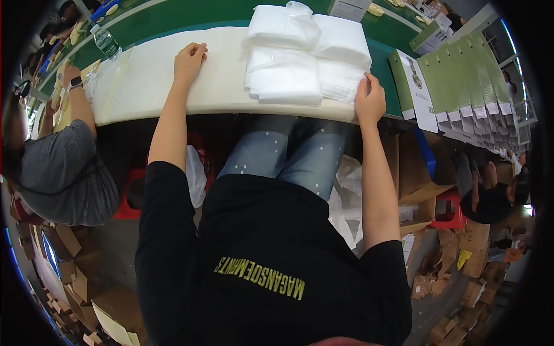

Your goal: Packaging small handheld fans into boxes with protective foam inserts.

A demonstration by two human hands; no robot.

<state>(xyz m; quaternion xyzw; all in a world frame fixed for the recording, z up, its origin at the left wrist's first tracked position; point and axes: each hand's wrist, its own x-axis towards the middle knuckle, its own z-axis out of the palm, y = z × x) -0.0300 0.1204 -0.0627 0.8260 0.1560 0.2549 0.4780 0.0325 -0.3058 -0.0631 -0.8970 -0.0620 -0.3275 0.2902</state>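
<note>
My left hand [190, 62] rests over the cream padded table cover [150, 86], its fingers curled together and no object visible in them. Several stacks of thin white plastic bags [283, 72] lie to its right, side by side and partly overlapping. At the right edge of the nearest stack is my right hand [370, 101], with bent fingers and thumb closed at the white bag corner [349, 83]. The fingers partly hide how much of the stack lies between them.
Green-and-white boxes [461, 81] stand in a row on the right. Behind the cover runs a green conveyor belt [225, 16]. A clear bottle [107, 41] stands far left, near a co-worker in a grey shirt [69, 173]. Open cartons [424, 164] sit below the table's right side.
</note>
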